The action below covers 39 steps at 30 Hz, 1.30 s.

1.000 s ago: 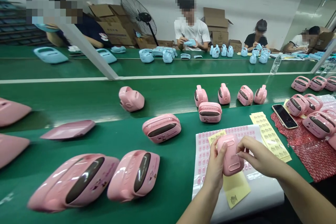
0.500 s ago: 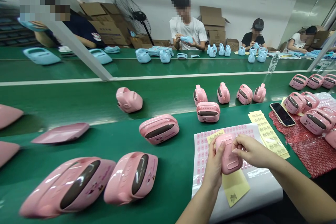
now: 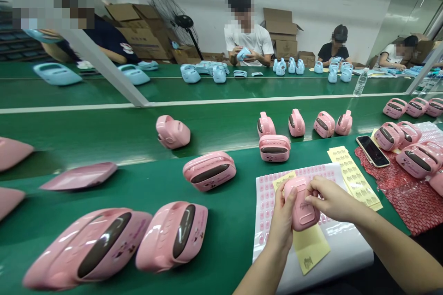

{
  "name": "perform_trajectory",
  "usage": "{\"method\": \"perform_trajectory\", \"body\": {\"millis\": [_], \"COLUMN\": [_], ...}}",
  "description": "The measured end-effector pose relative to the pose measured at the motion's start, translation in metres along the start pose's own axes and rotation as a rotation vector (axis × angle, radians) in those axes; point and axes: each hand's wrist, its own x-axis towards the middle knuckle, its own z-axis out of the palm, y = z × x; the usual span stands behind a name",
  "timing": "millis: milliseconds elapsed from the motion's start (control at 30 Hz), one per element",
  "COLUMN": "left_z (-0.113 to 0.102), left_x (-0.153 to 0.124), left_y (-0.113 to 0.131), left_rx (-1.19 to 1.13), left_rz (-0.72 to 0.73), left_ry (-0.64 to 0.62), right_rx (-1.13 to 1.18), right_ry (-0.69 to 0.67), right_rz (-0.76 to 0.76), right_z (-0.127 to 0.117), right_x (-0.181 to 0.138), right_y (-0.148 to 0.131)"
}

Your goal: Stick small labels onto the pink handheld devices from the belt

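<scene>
Pink glossy plastic is filling the view: the left hand (image 3: 284, 221) is clasping a small rounded pink casing (image 3: 302, 203) from its side, tilting its ribbed back face up toward the camera, so that the right hand (image 3: 332, 199) can work on it. The right fingertips are pinched together against the casing's upper right edge, pressing on it; whether they are holding a sticker I cannot tell. The casing is hovering just above a white sheet of pink stickers (image 3: 270, 193) and a yellow backing slip (image 3: 310, 246), both lying flat on the green table (image 3: 228, 221) within easy reach. A second yellow sticker sheet (image 3: 353, 176) and a dark phone (image 3: 373, 150) are lying to the right, beside crinkled red bubble wrap (image 3: 411, 198). Finished pink units with dark oval windows (image 3: 209, 170) are sitting to the left, smooth and shiny.
</scene>
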Motion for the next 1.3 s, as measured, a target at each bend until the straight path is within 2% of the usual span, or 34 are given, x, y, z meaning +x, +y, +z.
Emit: {"method": "perform_trajectory", "body": {"millis": [200, 367, 467, 533, 633, 733, 900, 1000, 1067, 1133, 1200, 1300], "left_z": [-0.001, -0.002, -0.004, -0.006, -0.008, -0.01, -0.009, -0.007, -0.007, -0.007, -0.009, -0.011], "left_x": [0.001, 0.0, -0.002, -0.003, -0.005, -0.006, -0.009, -0.01, -0.01, -0.009, -0.007, -0.002], "left_y": [-0.001, -0.001, -0.003, -0.004, -0.003, 0.001, 0.01, 0.013, 0.015, 0.015, 0.013, 0.01], "left_rx": [-0.006, 0.011, 0.058, 0.096, 0.118, 0.128, 0.146, 0.122, 0.095, 0.052, 0.004, -0.034], "left_rz": [0.009, -0.004, 0.023, 0.036, 0.012, -0.011, -0.007, -0.029, -0.052, -0.067, -0.071, -0.053], "left_ry": [0.02, 0.014, -0.023, -0.055, -0.073, -0.1, -0.081, -0.045, -0.015, 0.021, 0.054, 0.072], "right_rx": [-0.068, -0.136, -0.194, -0.214, -0.133, -0.03, -0.035, -0.056, -0.072, -0.097, -0.168, -0.32], "right_ry": [0.054, 0.167, 0.228, 0.223, 0.201, 0.288, 0.391, 0.534, 0.674, 0.733, 0.684, 0.551], "right_rz": [-0.039, -0.127, -0.176, -0.172, -0.187, -0.233, -0.278, -0.282, -0.235, -0.158, -0.116, -0.138], "right_z": [0.004, 0.011, 0.016, 0.017, 0.015, 0.009, -0.005, -0.017, -0.024, -0.028, -0.025, -0.009], "right_x": [0.0, 0.001, 0.002, 0.002, 0.0, -0.006, -0.011, -0.009, -0.004, 0.006, 0.02, 0.041], "right_y": [0.001, 0.005, 0.009, 0.011, 0.013, 0.015, 0.022, 0.035, 0.052, 0.072, 0.092, 0.112]}}
